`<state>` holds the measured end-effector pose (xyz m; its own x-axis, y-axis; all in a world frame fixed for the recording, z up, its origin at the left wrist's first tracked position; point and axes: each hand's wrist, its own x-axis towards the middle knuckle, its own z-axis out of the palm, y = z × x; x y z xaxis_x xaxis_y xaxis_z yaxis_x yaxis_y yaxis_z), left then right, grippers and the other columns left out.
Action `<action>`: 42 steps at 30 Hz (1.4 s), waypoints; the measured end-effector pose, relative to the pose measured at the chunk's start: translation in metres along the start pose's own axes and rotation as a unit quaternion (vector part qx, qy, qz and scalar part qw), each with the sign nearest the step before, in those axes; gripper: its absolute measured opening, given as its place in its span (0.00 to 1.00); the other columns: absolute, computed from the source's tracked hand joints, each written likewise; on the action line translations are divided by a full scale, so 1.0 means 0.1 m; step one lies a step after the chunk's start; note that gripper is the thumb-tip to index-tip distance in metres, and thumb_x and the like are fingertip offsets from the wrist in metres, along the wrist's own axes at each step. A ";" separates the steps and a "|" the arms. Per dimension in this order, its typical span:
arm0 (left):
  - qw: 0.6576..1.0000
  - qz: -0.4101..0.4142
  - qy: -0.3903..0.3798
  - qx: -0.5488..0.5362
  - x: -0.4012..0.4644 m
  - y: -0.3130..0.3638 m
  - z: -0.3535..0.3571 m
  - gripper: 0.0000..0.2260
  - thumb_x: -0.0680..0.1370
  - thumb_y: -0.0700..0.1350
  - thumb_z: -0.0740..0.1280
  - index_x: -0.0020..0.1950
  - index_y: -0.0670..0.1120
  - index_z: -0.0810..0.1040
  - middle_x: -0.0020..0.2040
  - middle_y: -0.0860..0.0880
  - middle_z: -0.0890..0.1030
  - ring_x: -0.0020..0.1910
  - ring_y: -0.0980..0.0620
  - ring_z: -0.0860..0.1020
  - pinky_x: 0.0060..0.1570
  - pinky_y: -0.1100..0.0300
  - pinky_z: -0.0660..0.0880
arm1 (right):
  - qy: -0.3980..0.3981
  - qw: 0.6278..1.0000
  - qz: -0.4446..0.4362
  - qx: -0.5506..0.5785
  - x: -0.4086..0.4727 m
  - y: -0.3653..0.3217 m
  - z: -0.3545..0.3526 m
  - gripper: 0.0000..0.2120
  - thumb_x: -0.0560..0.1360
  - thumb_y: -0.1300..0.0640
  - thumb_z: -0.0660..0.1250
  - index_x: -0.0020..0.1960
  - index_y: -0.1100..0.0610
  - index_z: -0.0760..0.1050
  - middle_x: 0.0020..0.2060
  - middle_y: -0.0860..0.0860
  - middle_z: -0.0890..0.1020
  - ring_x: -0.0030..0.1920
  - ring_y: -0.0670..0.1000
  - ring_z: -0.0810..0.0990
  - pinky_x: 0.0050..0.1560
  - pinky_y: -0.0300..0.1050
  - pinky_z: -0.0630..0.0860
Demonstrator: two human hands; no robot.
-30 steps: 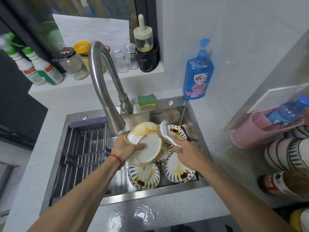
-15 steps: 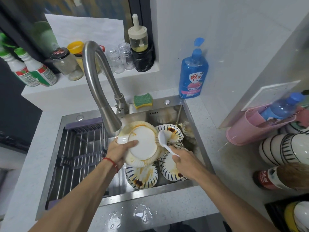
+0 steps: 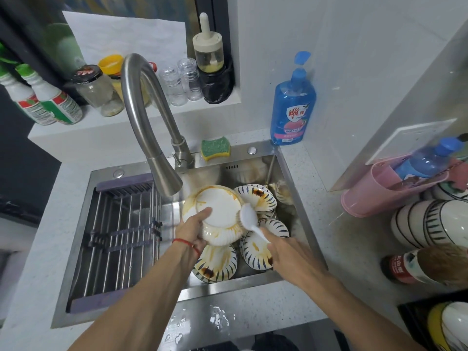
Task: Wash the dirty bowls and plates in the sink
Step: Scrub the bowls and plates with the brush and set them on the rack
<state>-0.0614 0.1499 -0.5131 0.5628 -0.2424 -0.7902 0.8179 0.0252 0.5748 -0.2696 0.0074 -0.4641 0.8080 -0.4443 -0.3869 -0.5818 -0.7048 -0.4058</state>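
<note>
Left hand: the left hand (image 3: 193, 230) holds a white ribbed bowl (image 3: 220, 215) smeared with orange sauce, fingers curled round its rim, underside up, over the steel sink (image 3: 298, 206).
Right hand: the right hand (image 3: 288, 252) grips a white plastic dish brush (image 3: 249, 219) by its handle; the head touches the bowl's right edge.
Other dishes: blue-striped dirty plates (image 3: 255, 250) lie stacked in the sink beneath.
Faucet: the curved steel faucet (image 3: 149, 122) ends just left of the bowl.

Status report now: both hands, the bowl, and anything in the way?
Left hand grips upturned bowl under tap. Right hand holds white brush at bowl's right edge. Orange stains on rim. Dirty plates stacked below in sink.
</note>
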 end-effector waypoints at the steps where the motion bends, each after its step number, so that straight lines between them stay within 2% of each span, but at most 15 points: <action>1: 1.000 -0.008 0.001 -0.013 0.01 -0.03 0.03 0.23 0.73 0.41 0.78 0.66 0.42 0.77 0.59 0.39 0.85 0.57 0.35 0.84 0.49 0.27 0.79 | 0.010 1.000 0.019 0.006 0.03 0.05 -0.02 0.23 0.86 0.53 0.56 0.78 0.40 0.57 0.38 0.49 0.77 0.36 0.50 0.79 0.35 0.53 0.80; 5: 0.998 -0.009 0.016 -0.067 0.02 -0.06 0.16 0.22 0.75 0.41 0.76 0.69 0.41 0.77 0.61 0.40 0.84 0.59 0.36 0.83 0.54 0.28 0.78 | 0.005 1.000 -0.014 -0.001 -0.10 -0.10 0.09 0.27 0.85 0.55 0.57 0.80 0.40 0.52 0.35 0.47 0.76 0.32 0.48 0.76 0.30 0.49 0.75; 9: 0.993 -0.003 0.015 -0.113 -0.01 -0.09 0.26 0.20 0.79 0.41 0.73 0.69 0.41 0.74 0.62 0.38 0.82 0.60 0.35 0.82 0.53 0.32 0.79 | 0.035 0.999 0.009 -0.023 0.00 -0.02 0.08 0.30 0.84 0.57 0.58 0.80 0.42 0.52 0.36 0.48 0.78 0.33 0.50 0.78 0.34 0.52 0.80; 11: 0.992 0.000 0.017 -0.123 0.00 -0.11 0.30 0.20 0.79 0.41 0.72 0.70 0.41 0.72 0.61 0.39 0.82 0.57 0.37 0.82 0.52 0.32 0.79 | 0.039 0.999 -0.002 -0.020 -0.08 -0.18 0.13 0.33 0.83 0.59 0.57 0.81 0.41 0.47 0.39 0.49 0.78 0.35 0.52 0.77 0.36 0.51 0.77; 14: 0.991 -0.005 0.013 -0.130 -0.03 -0.10 0.36 0.19 0.81 0.41 0.68 0.72 0.42 0.71 0.55 0.41 0.82 0.50 0.39 0.82 0.44 0.39 0.80 | 0.052 0.998 -0.026 -0.039 -0.14 -0.29 0.20 0.35 0.83 0.59 0.57 0.82 0.40 0.44 0.40 0.50 0.77 0.36 0.55 0.75 0.36 0.51 0.72; 16: 0.989 -0.009 0.010 -0.150 -0.02 -0.10 0.39 0.22 0.79 0.40 0.69 0.72 0.42 0.71 0.60 0.39 0.82 0.54 0.36 0.82 0.35 0.40 0.82 | 0.070 0.997 0.015 -0.032 -0.02 -0.20 0.18 0.33 0.83 0.59 0.58 0.82 0.43 0.47 0.40 0.51 0.79 0.37 0.55 0.79 0.36 0.51 0.71; 18: 0.990 -0.017 0.015 -0.140 -0.05 -0.08 0.42 0.23 0.78 0.40 0.69 0.72 0.42 0.71 0.65 0.39 0.80 0.55 0.36 0.82 0.30 0.40 0.81 | 0.063 0.997 0.010 -0.031 -0.07 -0.30 0.21 0.35 0.83 0.59 0.57 0.82 0.43 0.43 0.45 0.52 0.80 0.42 0.56 0.80 0.40 0.51 0.71; 21: 0.992 -0.022 0.008 -0.123 -0.09 -0.05 0.49 0.16 0.80 0.41 0.65 0.67 0.43 0.71 0.56 0.41 0.80 0.46 0.39 0.80 0.25 0.44 0.80 | 0.041 0.999 -0.025 -0.023 -0.19 -0.42 0.24 0.35 0.84 0.58 0.56 0.82 0.41 0.41 0.47 0.52 0.80 0.44 0.56 0.80 0.42 0.50 0.73; 24: 0.990 -0.017 -0.012 -0.138 -0.12 -0.05 0.54 0.11 0.78 0.38 0.66 0.60 0.42 0.74 0.48 0.41 0.83 0.41 0.41 0.82 0.32 0.46 0.83 | 0.074 0.997 0.034 0.004 -0.03 -0.28 0.22 0.31 0.84 0.57 0.57 0.82 0.43 0.48 0.40 0.50 0.80 0.39 0.54 0.81 0.36 0.51 0.76; 27: 0.994 -0.014 0.003 -0.106 -0.12 -0.03 0.55 0.11 0.77 0.39 0.68 0.59 0.44 0.73 0.48 0.42 0.80 0.40 0.43 0.79 0.37 0.48 0.81 | 0.046 0.998 -0.019 0.047 -0.23 -0.45 0.28 0.34 0.84 0.57 0.59 0.81 0.41 0.45 0.42 0.49 0.80 0.38 0.52 0.80 0.38 0.50 0.78; 33: 0.994 0.041 0.044 -0.090 -0.16 -0.09 0.45 0.23 0.72 0.32 0.73 0.67 0.39 0.74 0.60 0.39 0.82 0.46 0.40 0.83 0.29 0.49 0.81 | 0.072 0.994 0.070 0.031 0.03 -0.11 -0.03 0.25 0.85 0.51 0.56 0.79 0.40 0.53 0.40 0.50 0.80 0.39 0.54 0.80 0.39 0.53 0.79; 35: 0.992 0.114 0.057 -0.025 -0.12 -0.15 0.40 0.23 0.70 0.31 0.75 0.63 0.44 0.78 0.56 0.42 0.84 0.50 0.42 0.84 0.39 0.45 0.84 | 0.072 0.996 0.040 0.031 -0.01 -0.22 -0.10 0.25 0.85 0.52 0.56 0.79 0.38 0.53 0.40 0.50 0.80 0.39 0.55 0.79 0.36 0.52 0.76; 37: 0.985 0.165 0.039 0.037 -0.15 -0.20 0.38 0.26 0.67 0.31 0.77 0.60 0.50 0.79 0.55 0.44 0.85 0.54 0.42 0.84 0.52 0.38 0.83 | 0.057 0.997 0.034 0.028 0.10 -0.26 -0.16 0.26 0.84 0.54 0.57 0.79 0.39 0.56 0.44 0.52 0.82 0.45 0.58 0.80 0.41 0.55 0.77; 39: 0.977 0.194 0.004 0.093 -0.22 -0.21 0.41 0.26 0.65 0.30 0.77 0.57 0.52 0.78 0.54 0.45 0.84 0.54 0.43 0.83 0.56 0.39 0.82 | 0.048 0.997 0.053 0.031 0.28 -0.31 -0.19 0.28 0.83 0.57 0.57 0.79 0.40 0.56 0.48 0.54 0.83 0.50 0.60 0.81 0.46 0.56 0.78; 42: 0.969 0.209 -0.024 0.127 -0.23 -0.17 0.42 0.25 0.66 0.27 0.76 0.54 0.52 0.77 0.52 0.46 0.84 0.52 0.44 0.83 0.56 0.40 0.82 | 0.041 0.999 0.000 0.028 0.23 -0.45 -0.14 0.31 0.83 0.57 0.57 0.80 0.39 0.51 0.45 0.55 0.82 0.47 0.60 0.81 0.42 0.54 0.75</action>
<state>-0.0936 0.1143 -0.4956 0.8276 -0.3083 -0.4690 0.4597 -0.1071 0.8816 -0.2231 0.0215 -0.4434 0.8118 -0.4899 -0.3178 -0.5839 -0.6738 -0.4528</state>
